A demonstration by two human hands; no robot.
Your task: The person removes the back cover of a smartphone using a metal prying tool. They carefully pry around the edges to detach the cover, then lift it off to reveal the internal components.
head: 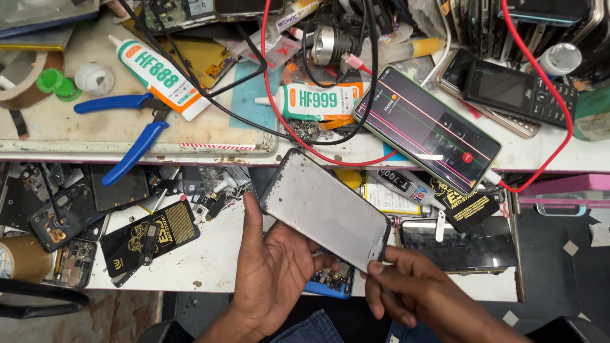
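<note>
Person's left hand (273,267) is cradling a grey phone panel (325,209) from underneath, fingers spread, while the right hand (413,289) is pinching its near-right corner, probably steadying it flat over the messy bench (210,254) for a look.

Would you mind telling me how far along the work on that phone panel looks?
Done: the grey phone panel is bare and separate from any phone body. In hand: the left hand supports it from beneath, and the right hand pinches its lower corner. Left: the glue tubes lie untouched on the bench.
</note>
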